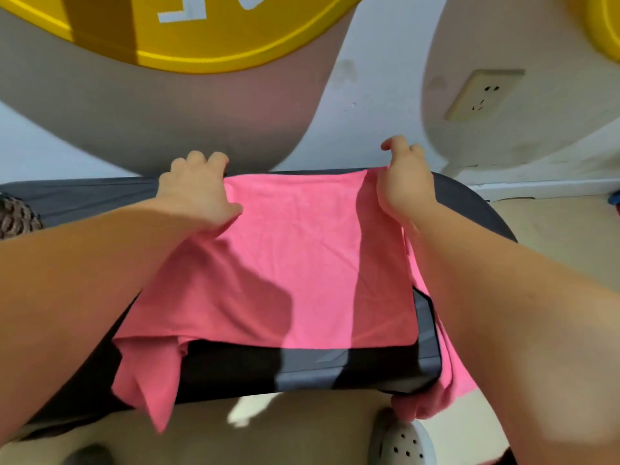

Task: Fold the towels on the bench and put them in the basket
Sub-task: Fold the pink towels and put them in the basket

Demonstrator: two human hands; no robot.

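Head view. A pink towel (302,256) lies spread over the dark bench (369,367), reaching from its far edge to its near edge. The near-left corner hangs over the front, and the right side droops past the bench's right end.

Both hands sit at the towel's far edge, one at each far corner. The left hand (198,189) has its fingers curled over the far-left corner and its thumb lying on the cloth. The right hand (402,182) pinches the far-right corner and lifts it slightly off the bench.

The rest of the towel therefore lies nearward of both hands, between the forearms. The held edge runs left to right. Which axis of the towel is the longer cannot be told, since cloth hangs out of sight.

Judged step: a first fold, far edge brought toward the near edge. It turns on the two corners travelling level, the hands being equally placed.

What looks like the woven basket (16,219) shows at the far left, nearer the left hand.
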